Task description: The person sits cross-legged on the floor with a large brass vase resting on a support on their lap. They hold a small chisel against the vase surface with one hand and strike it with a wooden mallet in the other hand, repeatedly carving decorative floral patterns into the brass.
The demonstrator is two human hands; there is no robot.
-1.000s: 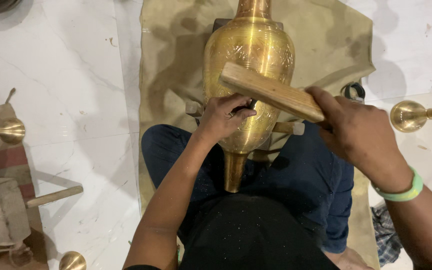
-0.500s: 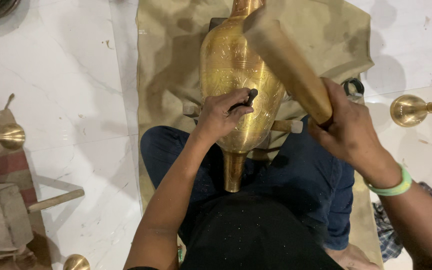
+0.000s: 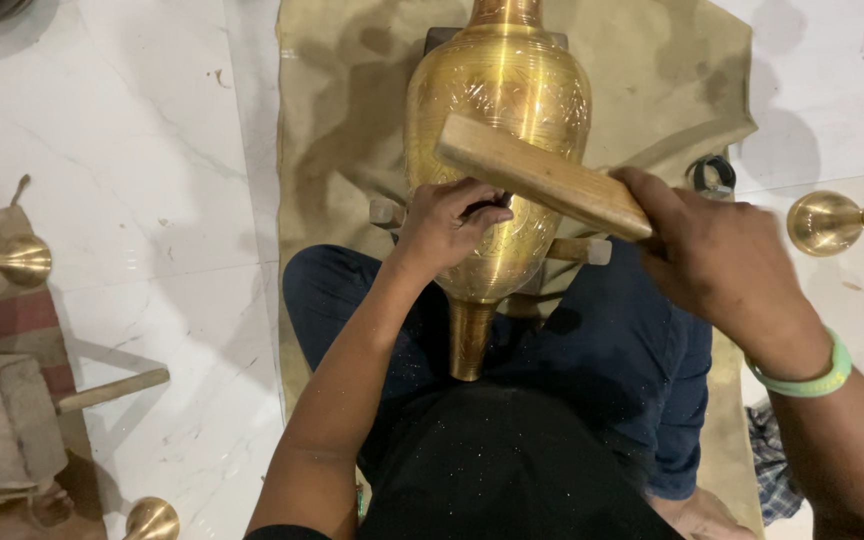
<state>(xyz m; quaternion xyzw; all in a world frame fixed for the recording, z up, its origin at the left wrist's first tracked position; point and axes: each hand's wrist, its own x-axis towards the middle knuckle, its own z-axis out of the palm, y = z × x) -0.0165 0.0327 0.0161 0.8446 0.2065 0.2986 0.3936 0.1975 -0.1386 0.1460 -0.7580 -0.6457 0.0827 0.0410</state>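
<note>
A large engraved brass vase (image 3: 497, 110) lies lengthwise on my lap, neck away from me, foot (image 3: 470, 340) toward my body. My left hand (image 3: 447, 228) rests on the vase's belly and pinches a small dark metal chisel (image 3: 487, 206) against the surface. My right hand (image 3: 717, 262), with a green band at the wrist, grips a flat wooden mallet block (image 3: 537, 176) that lies low across the vase, just above the chisel. A wooden support (image 3: 577, 250) sticks out under the vase on both sides.
A tan cloth (image 3: 672, 90) covers the white marble floor (image 3: 122, 150) under the vase. Brass pieces stand at the left (image 3: 7, 260), the right (image 3: 837, 220) and the bottom left (image 3: 152, 518). A wooden-handled tool (image 3: 112, 390) and folded cloths (image 3: 2, 430) lie at the left.
The wooden block was down on the chisel, swung up half a second ago, and has come down on it again. My left hand stayed on the vase.
</note>
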